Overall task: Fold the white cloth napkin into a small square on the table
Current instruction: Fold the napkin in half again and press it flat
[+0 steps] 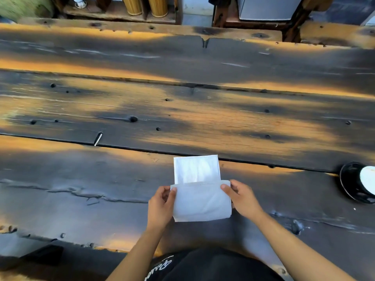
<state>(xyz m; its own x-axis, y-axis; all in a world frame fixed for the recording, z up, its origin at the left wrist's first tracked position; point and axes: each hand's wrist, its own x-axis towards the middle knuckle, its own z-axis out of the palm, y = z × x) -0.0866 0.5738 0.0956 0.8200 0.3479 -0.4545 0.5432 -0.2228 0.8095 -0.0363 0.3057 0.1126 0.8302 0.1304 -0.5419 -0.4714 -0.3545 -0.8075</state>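
Two hands on the job, near edge of the dark plank table [101,179]. Left hand [161,207]: thumb and fingers pinched on the left edge of the white cloth napkin [199,201], at the upper corner of the near flap. Napkin already narrowed to a strip, lying on the board just in front of the person; near half lifted and carried over toward the far half, which lies flat, still uncovered. Right hand [239,199]: fingers clamped on the matching right corner.

Risks, as judged: flap reads slightly wider than the layer beneath, so edges may land out of line and give a skewed rectangle. Uneven pull between hands would twist the fold. Inner layers could slide on release. Black dish [355,183] at far right sits well apart; no likely snag.
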